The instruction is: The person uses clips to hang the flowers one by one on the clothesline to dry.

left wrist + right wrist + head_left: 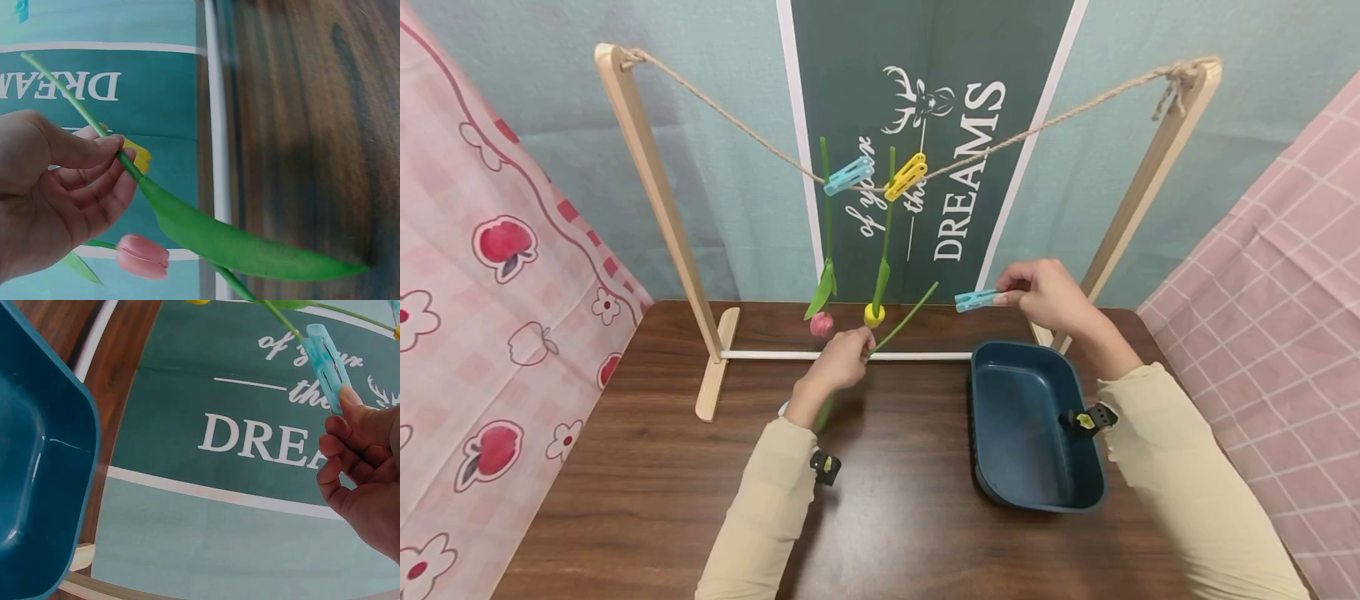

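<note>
My left hand (841,358) pinches the green stem (74,99) of an artificial flower between thumb and fingers. A long green leaf (219,244) spreads below the grip; the blossom is out of sight. Between the thumb and fingers of my right hand (1047,292) is a light blue clothespin (976,300), pointing left toward the stem's tip. A pink tulip (822,323) hangs head down from the rope under another blue clothespin (848,176). Beside it a yellow tulip (874,315) hangs under a yellow clothespin (906,177), just above my left hand.
A sagging rope (722,112) joins two wooden posts (658,200), with a white rod (767,356) low between them. The dark blue basin (1026,450) stands on the brown table (895,517) under my right forearm. A printed cloth (737,242) hangs behind the frame.
</note>
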`<state>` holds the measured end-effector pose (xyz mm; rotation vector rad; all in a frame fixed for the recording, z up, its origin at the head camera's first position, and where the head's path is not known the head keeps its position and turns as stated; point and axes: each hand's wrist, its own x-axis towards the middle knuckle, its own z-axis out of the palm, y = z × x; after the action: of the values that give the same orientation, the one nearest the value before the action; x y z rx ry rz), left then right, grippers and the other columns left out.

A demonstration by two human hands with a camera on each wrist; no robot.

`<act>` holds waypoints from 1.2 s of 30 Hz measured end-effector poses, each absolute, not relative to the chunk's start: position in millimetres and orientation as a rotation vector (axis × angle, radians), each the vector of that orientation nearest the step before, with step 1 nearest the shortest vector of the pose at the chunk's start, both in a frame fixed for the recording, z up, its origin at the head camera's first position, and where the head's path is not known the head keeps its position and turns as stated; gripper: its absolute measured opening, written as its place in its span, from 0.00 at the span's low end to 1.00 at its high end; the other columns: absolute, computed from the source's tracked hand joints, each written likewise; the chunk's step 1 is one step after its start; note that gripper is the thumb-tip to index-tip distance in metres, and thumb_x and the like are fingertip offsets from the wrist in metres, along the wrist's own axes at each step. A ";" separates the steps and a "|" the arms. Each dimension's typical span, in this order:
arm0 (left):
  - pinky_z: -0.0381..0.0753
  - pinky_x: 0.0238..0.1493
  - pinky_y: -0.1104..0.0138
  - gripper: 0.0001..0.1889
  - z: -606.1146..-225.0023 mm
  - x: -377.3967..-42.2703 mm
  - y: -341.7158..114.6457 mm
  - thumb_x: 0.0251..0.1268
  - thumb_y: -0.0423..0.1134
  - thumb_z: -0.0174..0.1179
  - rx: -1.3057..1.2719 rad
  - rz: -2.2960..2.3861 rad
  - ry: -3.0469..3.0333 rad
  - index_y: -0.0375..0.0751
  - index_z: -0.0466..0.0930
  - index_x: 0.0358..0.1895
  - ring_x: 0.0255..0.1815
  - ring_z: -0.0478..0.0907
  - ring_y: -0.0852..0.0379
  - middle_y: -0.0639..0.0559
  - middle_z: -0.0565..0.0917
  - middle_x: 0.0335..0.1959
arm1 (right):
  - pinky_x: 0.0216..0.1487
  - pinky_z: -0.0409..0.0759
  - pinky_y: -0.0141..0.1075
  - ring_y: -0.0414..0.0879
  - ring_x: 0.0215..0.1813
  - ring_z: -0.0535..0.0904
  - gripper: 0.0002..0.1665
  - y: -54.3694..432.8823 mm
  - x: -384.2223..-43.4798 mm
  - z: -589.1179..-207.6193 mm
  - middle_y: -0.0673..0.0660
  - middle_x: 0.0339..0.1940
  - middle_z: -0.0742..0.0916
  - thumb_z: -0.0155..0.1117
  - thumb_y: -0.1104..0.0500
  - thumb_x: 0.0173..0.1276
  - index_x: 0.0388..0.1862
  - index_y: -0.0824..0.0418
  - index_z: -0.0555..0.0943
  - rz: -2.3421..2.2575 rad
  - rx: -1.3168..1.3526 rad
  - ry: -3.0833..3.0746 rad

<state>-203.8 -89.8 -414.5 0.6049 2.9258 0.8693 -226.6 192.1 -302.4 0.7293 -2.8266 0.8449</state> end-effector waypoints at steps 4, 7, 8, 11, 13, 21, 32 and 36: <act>0.70 0.33 0.65 0.12 -407.6 -203.4 -87.0 0.47 0.18 0.49 0.619 0.921 2.947 0.37 0.70 0.33 0.30 0.69 0.55 0.51 0.70 0.26 | 0.28 0.68 0.36 0.45 0.24 0.71 0.03 193.8 -226.2 -298.6 0.55 0.20 0.82 0.64 0.69 0.57 0.25 0.66 0.80 0.812 0.746 -2.792; 0.71 0.34 0.65 0.12 -403.4 -203.6 -83.9 0.49 0.18 0.49 0.615 0.976 2.962 0.37 0.71 0.34 0.31 0.70 0.55 0.51 0.71 0.27 | 0.27 0.68 0.35 0.45 0.24 0.71 0.03 194.5 -225.9 -296.0 0.55 0.20 0.82 0.65 0.69 0.57 0.26 0.66 0.79 0.806 0.744 -2.783; 0.71 0.34 0.65 0.12 -402.2 -203.7 -82.8 0.49 0.18 0.49 0.609 1.002 2.963 0.36 0.71 0.34 0.31 0.71 0.55 0.51 0.72 0.27 | 0.27 0.68 0.34 0.45 0.24 0.71 0.03 194.8 -225.8 -295.2 0.55 0.21 0.82 0.65 0.69 0.57 0.26 0.66 0.79 0.805 0.742 -2.783; 0.72 0.36 0.64 0.11 -399.8 -204.7 -79.8 0.52 0.19 0.50 0.591 1.064 2.969 0.36 0.71 0.36 0.32 0.72 0.55 0.49 0.74 0.29 | 0.26 0.68 0.34 0.45 0.24 0.70 0.03 196.0 -225.6 -292.8 0.55 0.20 0.81 0.64 0.69 0.57 0.26 0.66 0.79 0.796 0.743 -2.787; 0.73 0.37 0.63 0.10 -398.3 -205.1 -78.2 0.54 0.20 0.50 0.586 1.105 2.977 0.35 0.71 0.37 0.33 0.73 0.54 0.47 0.75 0.30 | 0.26 0.68 0.33 0.45 0.24 0.71 0.02 197.1 -225.6 -291.4 0.56 0.20 0.81 0.64 0.69 0.57 0.26 0.66 0.79 0.789 0.744 -2.791; 0.73 0.39 0.62 0.09 -392.6 -209.1 -69.7 0.55 0.21 0.54 0.596 1.238 3.012 0.35 0.70 0.38 0.35 0.73 0.52 0.47 0.76 0.32 | 0.25 0.66 0.35 0.46 0.24 0.69 0.02 199.3 -224.8 -284.5 0.57 0.21 0.81 0.64 0.69 0.58 0.27 0.67 0.79 0.766 0.732 -2.803; 0.72 0.40 0.63 0.08 -385.2 -215.2 -58.0 0.56 0.22 0.53 0.593 1.360 2.987 0.35 0.71 0.37 0.36 0.73 0.51 0.46 0.77 0.32 | 0.27 0.67 0.36 0.46 0.24 0.70 0.03 197.6 -225.3 -280.6 0.56 0.20 0.81 0.64 0.70 0.57 0.26 0.67 0.78 0.736 0.748 -2.783; 0.73 0.40 0.63 0.08 -383.7 -217.8 -57.3 0.56 0.21 0.54 0.552 1.410 2.954 0.34 0.72 0.38 0.36 0.74 0.52 0.45 0.77 0.32 | 0.27 0.67 0.37 0.46 0.24 0.70 0.03 196.6 -226.3 -278.3 0.56 0.20 0.81 0.64 0.70 0.57 0.26 0.67 0.78 0.723 0.757 -2.773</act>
<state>-217.8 -57.3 -383.7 0.5523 2.9540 1.4096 -226.3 196.6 -278.3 0.7570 -2.7732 0.7226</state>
